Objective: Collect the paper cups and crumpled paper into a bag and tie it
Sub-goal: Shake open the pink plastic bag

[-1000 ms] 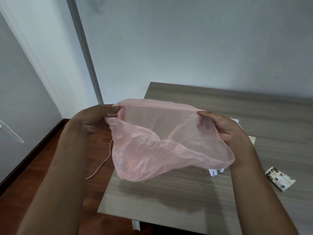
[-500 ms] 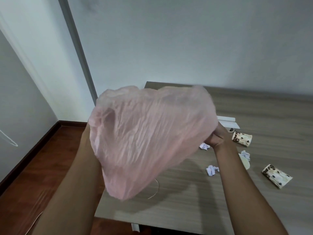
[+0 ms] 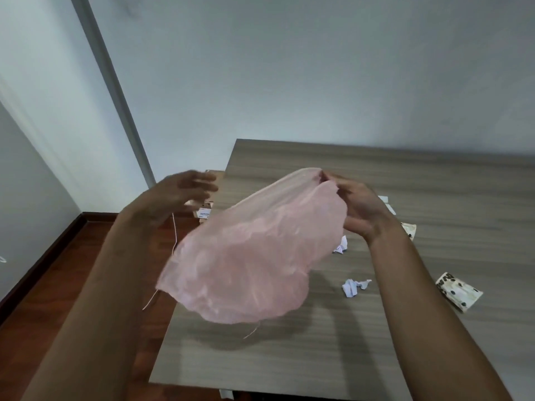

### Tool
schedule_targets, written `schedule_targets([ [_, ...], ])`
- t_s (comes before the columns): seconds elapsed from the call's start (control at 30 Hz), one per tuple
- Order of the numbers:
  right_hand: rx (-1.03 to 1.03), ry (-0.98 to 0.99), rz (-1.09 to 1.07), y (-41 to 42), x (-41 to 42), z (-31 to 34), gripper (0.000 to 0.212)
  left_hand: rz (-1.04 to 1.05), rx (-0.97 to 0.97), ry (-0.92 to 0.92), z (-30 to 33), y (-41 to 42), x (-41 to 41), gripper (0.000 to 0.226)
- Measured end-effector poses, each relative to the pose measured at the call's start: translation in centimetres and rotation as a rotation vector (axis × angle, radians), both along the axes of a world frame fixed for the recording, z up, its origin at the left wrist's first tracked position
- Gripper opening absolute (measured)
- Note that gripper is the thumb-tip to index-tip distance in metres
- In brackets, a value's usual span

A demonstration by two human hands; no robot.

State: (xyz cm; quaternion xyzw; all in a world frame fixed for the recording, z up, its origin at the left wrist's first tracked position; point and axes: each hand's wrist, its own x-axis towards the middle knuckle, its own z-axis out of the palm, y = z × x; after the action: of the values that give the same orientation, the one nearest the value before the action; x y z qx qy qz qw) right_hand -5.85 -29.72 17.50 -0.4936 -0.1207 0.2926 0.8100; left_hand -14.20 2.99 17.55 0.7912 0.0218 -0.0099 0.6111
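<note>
A thin pink plastic bag point(image 3: 249, 261) billows in the air over the left part of the wooden table point(image 3: 434, 180). My right hand point(image 3: 359, 206) pinches its rim at the top right. My left hand point(image 3: 185, 192), blurred and with fingers spread, hovers left of the bag and holds nothing. Crumpled white paper point(image 3: 354, 286) lies on the table right of the bag, and another piece point(image 3: 341, 246) peeks out beneath my right wrist. A spotted paper cup point(image 3: 459, 290) lies on its side at the right. A second cup point(image 3: 409, 228) shows partly behind my right forearm.
A thin string point(image 3: 250, 332) lies on the table under the bag. A white cord point(image 3: 173, 235) hangs off the table's left side above the red-brown floor point(image 3: 58, 285). A small cardboard box point(image 3: 202, 211) sits beside the table's far left corner. White walls stand behind.
My left hand has let go of the bag and drawn away to the left. The bag, puffed up high before, now hangs lower from my right hand alone.
</note>
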Motion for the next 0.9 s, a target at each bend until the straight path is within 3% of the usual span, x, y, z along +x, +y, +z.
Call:
schedule_targets([
  [0.07,-0.067,-0.05,0.029,1.2,0.0,0.9,0.016,-0.053,0.04,-0.109,2.1,-2.9,0.3,0.032],
  [0.17,-0.22,-0.249,0.046,2.5,-0.1,1.3,0.018,-0.194,0.133,-0.082,3.5,-7.2,1.1,0.035],
  [0.27,-0.285,-0.371,0.088,2.9,-0.9,1.9,0.006,-0.237,0.2,-0.058,3.1,-9.3,2.3,0.033],
  [0.3,-0.311,-0.409,0.076,2.8,-1.0,1.9,0.013,-0.241,0.169,-0.052,2.5,-9.5,2.7,0.031],
  [0.43,-0.616,-0.546,-0.053,1.5,-1.1,1.8,0.039,-0.192,-0.295,0.022,1.3,-9.3,3.2,0.017],
  [0.57,-0.994,-0.558,-0.246,0.0,-1.8,1.9,0.035,-0.076,-0.654,0.158,1.1,-8.1,4.0,0.024],
  [0.77,-1.175,-0.594,-0.428,-1.5,-3.4,1.8,0.03,0.055,-0.795,0.268,0.2,-6.5,4.5,0.006],
  [0.83,-1.175,-0.627,-0.534,-1.2,-4.0,1.8,0.022,0.057,-0.807,0.278,0.2,-6.1,4.4,0.02],
  [0.9,-1.156,-0.681,-0.664,-1.1,-4.1,1.7,0.014,0.048,-0.839,0.291,-0.1,-5.5,4.6,0.048],
])
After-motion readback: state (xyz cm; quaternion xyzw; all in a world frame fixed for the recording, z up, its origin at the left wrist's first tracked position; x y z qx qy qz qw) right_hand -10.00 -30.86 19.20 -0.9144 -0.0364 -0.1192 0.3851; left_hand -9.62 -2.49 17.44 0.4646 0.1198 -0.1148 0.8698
